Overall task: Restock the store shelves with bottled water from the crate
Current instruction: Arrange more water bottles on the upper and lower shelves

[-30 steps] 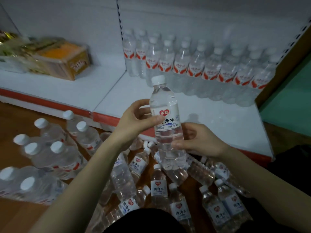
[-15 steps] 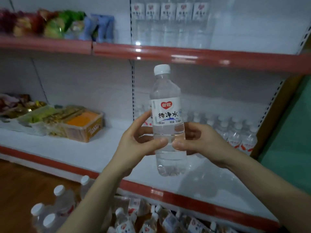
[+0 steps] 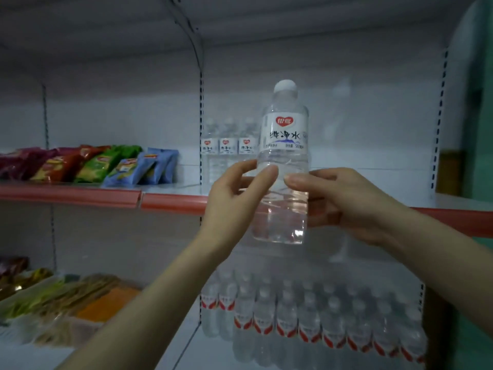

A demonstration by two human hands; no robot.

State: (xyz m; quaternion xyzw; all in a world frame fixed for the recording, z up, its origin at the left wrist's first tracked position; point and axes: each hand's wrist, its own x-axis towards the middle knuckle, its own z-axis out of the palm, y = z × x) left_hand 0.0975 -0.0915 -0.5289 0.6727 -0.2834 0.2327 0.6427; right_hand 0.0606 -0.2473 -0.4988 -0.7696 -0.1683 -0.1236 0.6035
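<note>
I hold one clear water bottle (image 3: 284, 134) upright in front of me; it has a white cap and a white label with a red heart. My left hand (image 3: 234, 198) grips its middle from the left, and my right hand (image 3: 344, 201) grips it from the right. The bottle is level with the upper shelf (image 3: 170, 202), whose front edge is red. Three matching bottles (image 3: 226, 148) stand at the back of that shelf, left of the held one. The lower shelf holds several rows of red-labelled water bottles (image 3: 306, 324).
Coloured snack bags (image 3: 106, 166) lie on the upper shelf to the left. Trays of packaged snacks (image 3: 66, 303) fill the lower shelf's left side. A slotted upright (image 3: 201, 102) divides the bays. A green wall (image 3: 477, 129) borders the right.
My view has tilted up from the floor bottles to the shelves. Both hands have raised the bottle from the bottom shelf's height to the upper shelf.
</note>
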